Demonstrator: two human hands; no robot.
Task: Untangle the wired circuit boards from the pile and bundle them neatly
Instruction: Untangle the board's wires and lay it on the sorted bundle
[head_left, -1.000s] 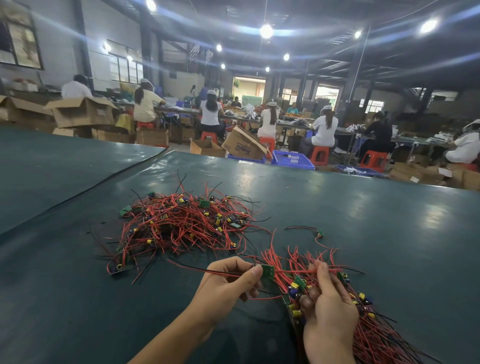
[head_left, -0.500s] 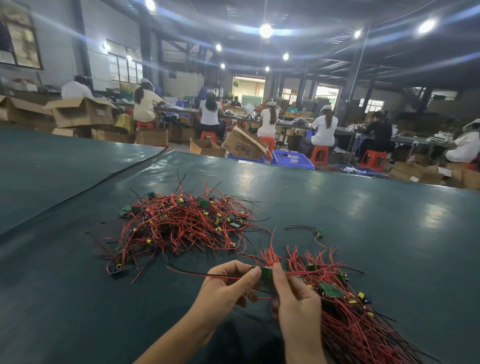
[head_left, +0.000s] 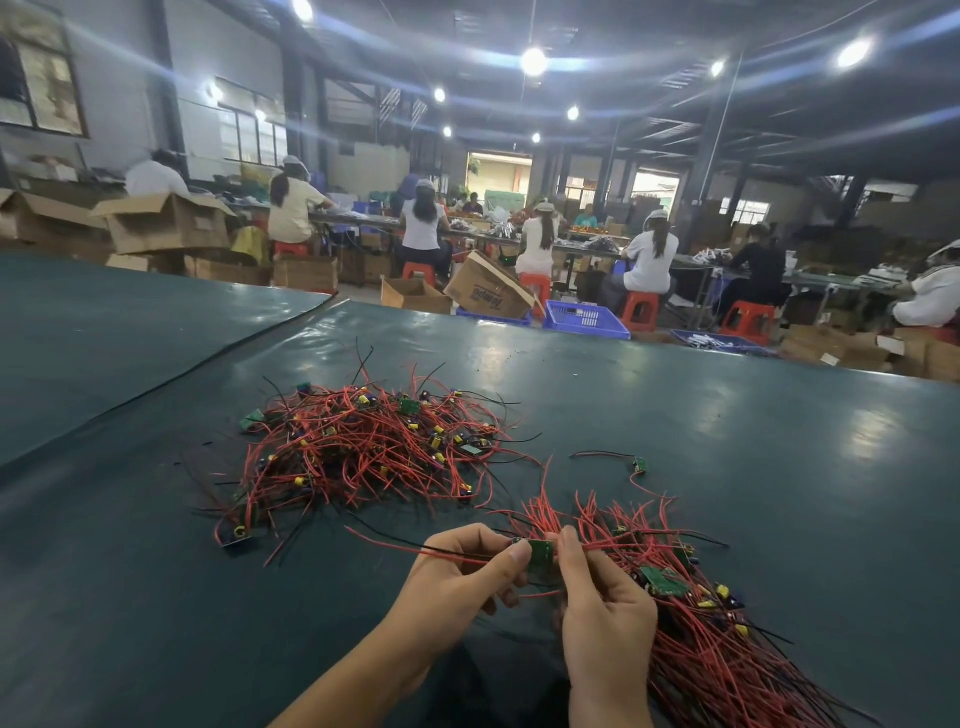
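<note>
The circuit board (head_left: 540, 555) is small and green, held just above the table (head_left: 779, 441), close to the person. The left hand (head_left: 457, 582) pinches its left side in a tight grip. The right hand (head_left: 605, 613) pinches its right side. Its red wire (head_left: 395, 543) sticks out left, near the messy pile (head_left: 363, 447). If the wire snags there, a hard pull could rip it off. The bundle (head_left: 727, 649) beside the right hand could catch it too.

**Workshop behind the green table**

The fingers (head_left: 569, 551) are above a dark green table (head_left: 779, 467). Far beyond them, workers (head_left: 652, 254) sit on orange stools (head_left: 640, 310). A blue crate (head_left: 586, 319) stands just beside a tilted cardboard box (head_left: 485, 291), and an open box (head_left: 166, 223) is far to the left.
</note>
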